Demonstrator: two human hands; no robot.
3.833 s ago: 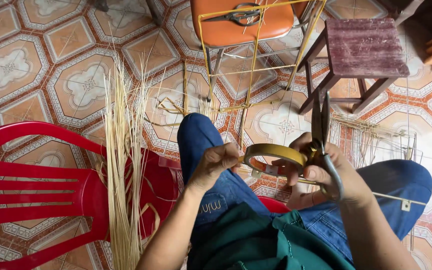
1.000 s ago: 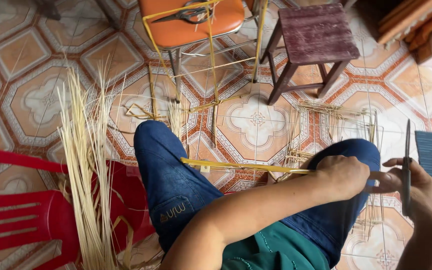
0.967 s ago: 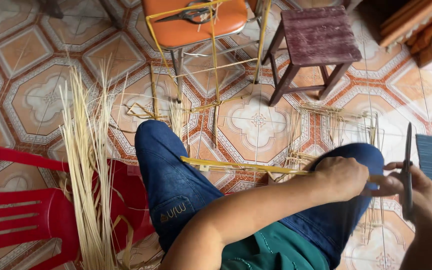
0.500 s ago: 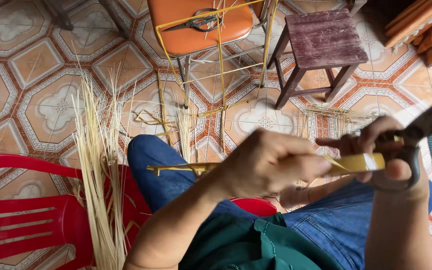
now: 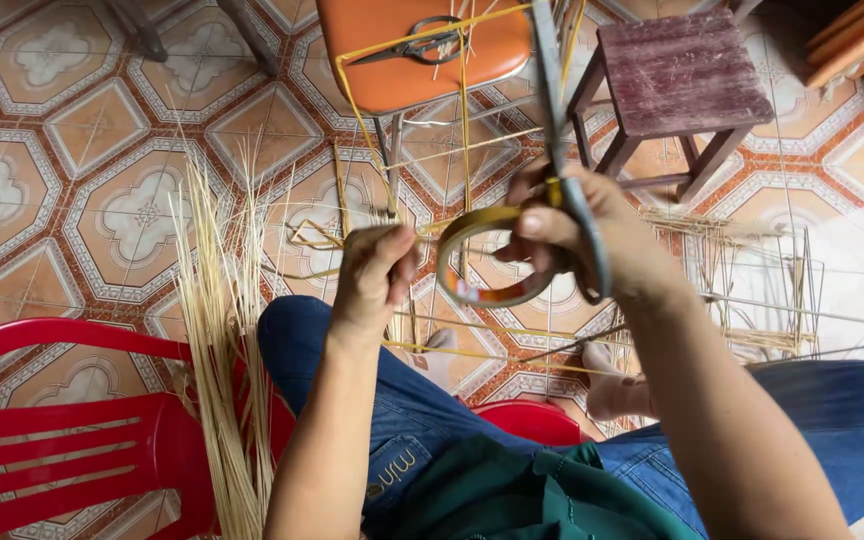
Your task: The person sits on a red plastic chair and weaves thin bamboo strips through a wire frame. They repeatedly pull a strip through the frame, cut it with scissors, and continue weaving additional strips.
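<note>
Tiled floor; strip loop (image 5: pixel 487 262) between hands (curled)

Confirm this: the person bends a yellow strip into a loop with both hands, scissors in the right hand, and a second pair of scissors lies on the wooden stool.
Not quite. The head view shows the second pair of scissors lying on the orange chair seat, not on the wooden stool. The rest holds.

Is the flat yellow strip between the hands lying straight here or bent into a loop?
Bent into a loop. The yellow strip curves round in a ring between the left hand and the right hand, which also holds scissors.
</note>
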